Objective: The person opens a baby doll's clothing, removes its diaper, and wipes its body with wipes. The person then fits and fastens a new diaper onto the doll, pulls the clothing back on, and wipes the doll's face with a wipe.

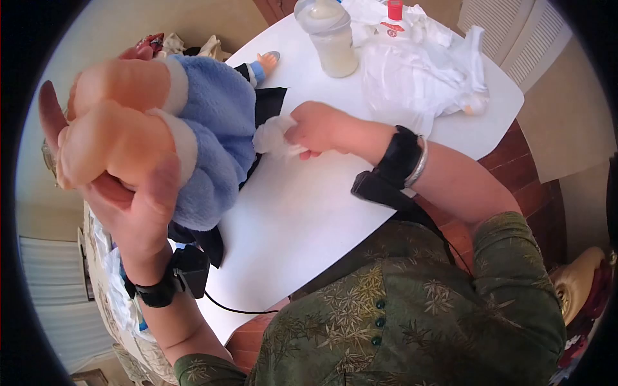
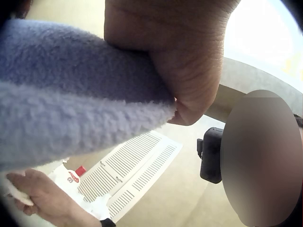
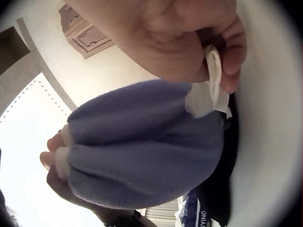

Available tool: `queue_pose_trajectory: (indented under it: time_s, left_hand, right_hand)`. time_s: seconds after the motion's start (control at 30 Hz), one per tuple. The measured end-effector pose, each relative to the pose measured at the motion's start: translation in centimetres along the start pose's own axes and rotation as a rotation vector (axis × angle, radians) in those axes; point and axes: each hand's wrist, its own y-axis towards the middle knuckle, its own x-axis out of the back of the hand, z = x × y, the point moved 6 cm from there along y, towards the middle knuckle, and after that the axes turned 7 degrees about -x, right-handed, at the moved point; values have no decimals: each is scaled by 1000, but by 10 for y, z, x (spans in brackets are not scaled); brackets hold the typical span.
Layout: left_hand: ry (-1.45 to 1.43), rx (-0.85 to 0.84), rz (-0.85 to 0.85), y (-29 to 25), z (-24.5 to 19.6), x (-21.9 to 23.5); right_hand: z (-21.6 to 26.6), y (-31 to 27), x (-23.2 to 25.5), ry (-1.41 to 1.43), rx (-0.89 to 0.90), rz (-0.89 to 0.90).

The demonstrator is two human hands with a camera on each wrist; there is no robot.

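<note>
A baby doll in blue fleece pants (image 1: 219, 109) with white cuffs lies on the table, its legs raised. My left hand (image 1: 138, 206) grips the doll's bare feet (image 1: 116, 141) at the left, holding both legs up together. In the right wrist view, the fleece pants (image 3: 142, 142) fill the middle, with the left hand (image 3: 64, 187) around the feet. My right hand (image 1: 322, 128) pinches a crumpled white wipe (image 1: 273, 136) between thumb and fingers. The wipe (image 3: 208, 97) overlaps the seat of the pants in the right wrist view. The doll's small hand (image 1: 265, 63) shows beyond the legs.
The white table (image 1: 290, 212) carries a black cloth (image 1: 270, 103) under the doll. At the back stand a shaker bottle (image 1: 331, 45) with whitish contents and a red-capped bottle (image 1: 394, 11). White garments or diapers (image 1: 412, 71) lie at the back right.
</note>
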Motion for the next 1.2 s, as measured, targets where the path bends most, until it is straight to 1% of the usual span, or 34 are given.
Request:
queue_pose_trajectory:
  time_s: [0.03,0.1,0.13,0.2,0.23,0.3,0.33,0.4,0.43,0.5,0.53,0.6,0.63,0.67,0.7,0.73,0.77,0.8,0.83,0.87,0.9,0.93,0.97,1.0,1.07,1.1,1.13,1.17,1.2]
  left_hand:
    - [1,-4,-1,0,-1,-1]
    - [-82,36,-11,-2,-3,-7]
    - [-82,37,-9,-1,-9,-14]
    - [-313,140,-76,2,-14,-25]
    - [-313,143,-75,0,-9,-23]
    - [-113,-50,36,-3,-11,-19]
    - [-112,-49,33,2,-15,-13]
    - [400,-353,465,10,-44,-25]
    - [404,-349,461,-2,-36,-19]
    - [221,-316,446,-4,-40,-42]
    - [132,-299,437,-7,-39,-49]
    - [-47,-265,413,-8,-69,-81]
    - [-136,-248,399,-8,-78,-97]
    - [-226,-230,383,-16,-93,-103]
    - [-315,-213,366,-24,-91,-102]
    - [-308,-208,360,-31,-95,-112]
    - [-288,-244,323,-39,-103,-118]
    - [-267,-281,286,-46,-108,-120]
    - [-262,-280,281,-48,-109,-119]
    - [-240,-304,309,-51,-112,-118]
    - [-219,-328,340,-54,-114,-118]
    - [-217,-330,339,-55,-115,-113]
    - [-207,-316,411,-57,-115,-110]
    - [-196,-300,483,-61,-116,-108]
    - [-191,-312,500,-73,-120,-104]
    - [-185,-323,517,-80,-122,-104]
    - [-185,-321,517,-86,-122,-103]
    - [-208,-328,588,-94,-123,-105]
    - [-232,-333,658,-101,-123,-108]
  right_hand:
    - [2,3,-5,1,3,-3]
    - [13,7,-23,101,143,77]
    - [17,1,-25,102,143,79]
    - [42,-23,-22,369,322,127]
    - [46,-30,-22,369,320,130]
    - [55,-45,-12,692,454,156]
    - [55,-51,-9,689,454,157]
    - [47,-62,1,730,428,138]
    - [42,-63,3,725,429,141]
    - [17,-54,1,576,256,69]
    - [4,-46,0,569,259,74]
    - [-20,-30,-9,943,188,364]
    - [-12,-63,4,932,114,298]
    - [-22,-73,7,922,114,303]
    - [-26,-84,16,851,244,287]
    - [-23,-90,21,779,372,270]
    - [-24,-64,9,886,74,300]
    - [-31,-52,12,879,73,303]
    - [-44,-41,12,949,-18,343]
    - [-53,-34,12,1019,-112,382]
    - [-56,-28,16,1017,-109,381]
    - [-60,-24,22,974,-110,321]
    - [-63,-20,27,930,-112,260]
    - [-64,-19,30,931,-111,260]
    - [-64,-18,40,940,-90,135]
    - [-63,-20,39,940,-91,136]
    - [-54,-28,46,879,-16,-19]
    - [-46,-35,55,814,58,-171]
    - [-42,-36,55,810,56,-167]
